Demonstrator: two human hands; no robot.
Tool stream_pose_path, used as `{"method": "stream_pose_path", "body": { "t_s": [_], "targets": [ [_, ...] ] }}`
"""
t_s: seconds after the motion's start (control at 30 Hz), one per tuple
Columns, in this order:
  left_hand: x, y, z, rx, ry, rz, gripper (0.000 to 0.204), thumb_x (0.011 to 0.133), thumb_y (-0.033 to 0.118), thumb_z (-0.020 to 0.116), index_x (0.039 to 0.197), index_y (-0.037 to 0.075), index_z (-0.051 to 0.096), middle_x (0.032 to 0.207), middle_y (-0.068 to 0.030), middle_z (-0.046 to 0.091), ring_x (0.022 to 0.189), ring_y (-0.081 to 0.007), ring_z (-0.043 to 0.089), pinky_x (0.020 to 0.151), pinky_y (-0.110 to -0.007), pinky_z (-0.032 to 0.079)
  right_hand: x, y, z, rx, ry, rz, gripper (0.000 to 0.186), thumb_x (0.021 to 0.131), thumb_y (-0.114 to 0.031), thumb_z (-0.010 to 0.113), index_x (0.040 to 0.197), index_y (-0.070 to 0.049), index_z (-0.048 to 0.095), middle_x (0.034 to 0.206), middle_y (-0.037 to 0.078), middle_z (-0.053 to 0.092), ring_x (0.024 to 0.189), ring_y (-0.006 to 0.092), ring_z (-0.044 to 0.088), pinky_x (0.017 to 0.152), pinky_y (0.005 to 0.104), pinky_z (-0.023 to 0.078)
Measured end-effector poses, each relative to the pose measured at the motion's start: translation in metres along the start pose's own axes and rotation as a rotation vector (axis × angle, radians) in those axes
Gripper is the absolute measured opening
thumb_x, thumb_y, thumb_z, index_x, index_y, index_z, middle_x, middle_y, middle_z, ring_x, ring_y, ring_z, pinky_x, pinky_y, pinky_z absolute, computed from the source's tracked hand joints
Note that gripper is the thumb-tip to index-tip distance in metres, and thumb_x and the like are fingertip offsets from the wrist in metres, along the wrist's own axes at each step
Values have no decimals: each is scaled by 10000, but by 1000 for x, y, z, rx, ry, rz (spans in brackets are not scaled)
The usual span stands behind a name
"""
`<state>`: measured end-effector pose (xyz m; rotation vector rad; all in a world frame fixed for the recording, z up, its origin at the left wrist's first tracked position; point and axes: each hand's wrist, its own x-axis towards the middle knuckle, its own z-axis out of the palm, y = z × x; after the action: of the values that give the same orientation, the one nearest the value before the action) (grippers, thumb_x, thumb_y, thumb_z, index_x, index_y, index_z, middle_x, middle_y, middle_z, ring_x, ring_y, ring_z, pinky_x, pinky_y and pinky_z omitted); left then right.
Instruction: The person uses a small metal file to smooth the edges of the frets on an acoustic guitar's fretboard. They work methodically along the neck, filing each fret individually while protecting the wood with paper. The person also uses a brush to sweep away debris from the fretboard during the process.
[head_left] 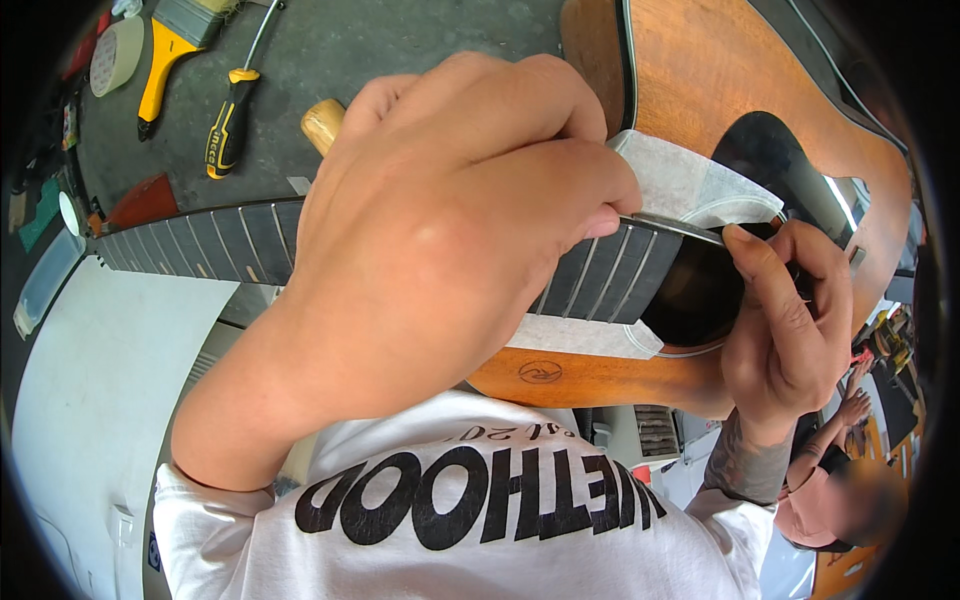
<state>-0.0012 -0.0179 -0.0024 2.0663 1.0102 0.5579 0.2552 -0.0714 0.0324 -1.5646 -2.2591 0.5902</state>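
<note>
An acoustic guitar lies across in front of me, its brown wooden body (690,70) at the right and its dark fretboard (235,240) running left. Pale masking tape (665,170) covers the top beside the fretboard's end. My left hand (430,230) is closed over the fretboard, thumb and forefinger pinching at its far edge. Near the soundhole (695,290), my right hand (790,310) pinches the other end of a thin narrow strip (680,227) along that edge. Its kind cannot be made out. A rounded wooden handle (322,122) shows behind my left hand, which hides the rest.
On the dark bench (330,50) at the far left lie a yellow-black screwdriver (232,125), a yellow-handled paintbrush (168,65) and a tape roll (117,57). A white panel (100,360) stands at the left. Another person (815,500) is at the lower right.
</note>
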Motion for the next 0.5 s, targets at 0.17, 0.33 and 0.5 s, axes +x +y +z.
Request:
{"method": "stream_pose_path", "body": {
  "t_s": [0.17,0.33,0.5],
  "targets": [
    [-1,-1,2,-4,33,17,121,804,106,769,914,57,768,891,-46,621,774,-204,556,712,-328,406,-2,-1,0,-15,-13,5,400,720,189,703,1078,22,764,986,145,635,834,220,625,758,292,507],
    [-1,-3,3,16,40,49,121,798,106,765,912,65,768,886,-44,617,762,-202,543,706,-334,393,-2,-1,2,-20,-23,17,399,724,186,710,1082,21,765,988,145,633,835,222,625,763,294,508],
    [5,0,0,37,13,80,109,790,101,756,895,72,758,880,-40,609,760,-204,541,708,-337,385,-1,-1,2,-24,-29,13,407,718,190,716,1089,29,761,989,147,631,840,223,623,767,294,506]
  ]
}}
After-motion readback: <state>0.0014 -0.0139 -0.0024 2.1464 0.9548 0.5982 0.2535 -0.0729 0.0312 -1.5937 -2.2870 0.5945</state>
